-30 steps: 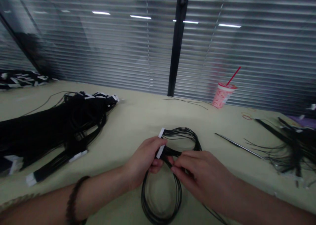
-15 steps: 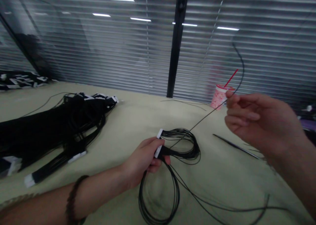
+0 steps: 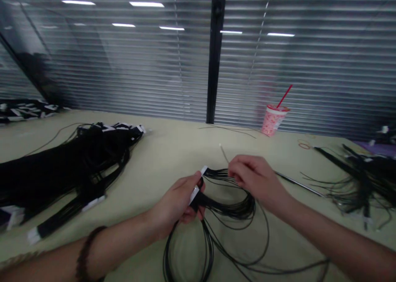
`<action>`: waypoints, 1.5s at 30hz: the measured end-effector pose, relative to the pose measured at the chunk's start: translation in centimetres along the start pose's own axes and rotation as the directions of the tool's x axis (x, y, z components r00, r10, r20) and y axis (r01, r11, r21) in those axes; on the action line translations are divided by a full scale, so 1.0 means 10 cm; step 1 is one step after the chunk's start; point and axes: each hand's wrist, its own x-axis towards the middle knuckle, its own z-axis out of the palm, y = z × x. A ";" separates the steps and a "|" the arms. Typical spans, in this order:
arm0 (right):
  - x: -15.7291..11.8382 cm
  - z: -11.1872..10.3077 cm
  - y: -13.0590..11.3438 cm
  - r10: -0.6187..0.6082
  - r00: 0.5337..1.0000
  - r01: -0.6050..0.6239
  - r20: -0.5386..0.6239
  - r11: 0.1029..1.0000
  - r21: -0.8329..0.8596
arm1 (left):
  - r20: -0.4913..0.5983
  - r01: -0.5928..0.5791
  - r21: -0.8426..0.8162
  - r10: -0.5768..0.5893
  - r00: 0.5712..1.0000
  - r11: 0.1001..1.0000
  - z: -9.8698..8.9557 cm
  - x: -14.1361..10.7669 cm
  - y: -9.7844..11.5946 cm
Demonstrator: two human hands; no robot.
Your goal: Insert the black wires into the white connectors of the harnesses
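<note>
My left hand [image 3: 182, 197] is closed on a bundle of thin black cables [image 3: 236, 207] near its two white connectors, one of them a white connector [image 3: 194, 194] by my thumb. The cables loop out to the right of it, and more coils hang below. Just right of that, above the loop, my right hand [image 3: 249, 175] pinches a single thin cable [image 3: 225, 154], whose pale tip points up and left. The rest of this cable is partly hidden behind my fingers.
A large pile of black cables [image 3: 62, 162] lies at left. A pink cup [image 3: 272, 120] with a red straw stands at the back, near the blinds. A thin metal rod [image 3: 301, 184] and more cables [image 3: 359, 179] lie at right.
My right hand has come down and left from beside the cup to the cable loop, still pinching a cable. The long strand it held stretched out is no longer taut. My left hand keeps its hold.
</note>
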 end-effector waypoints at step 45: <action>-0.24 0.31 0.33 -0.328 0.919 0.390 0.218 0.836 -0.386 | -0.034 0.071 0.075 -0.069 0.997 0.995 0.00 -0.01 0.05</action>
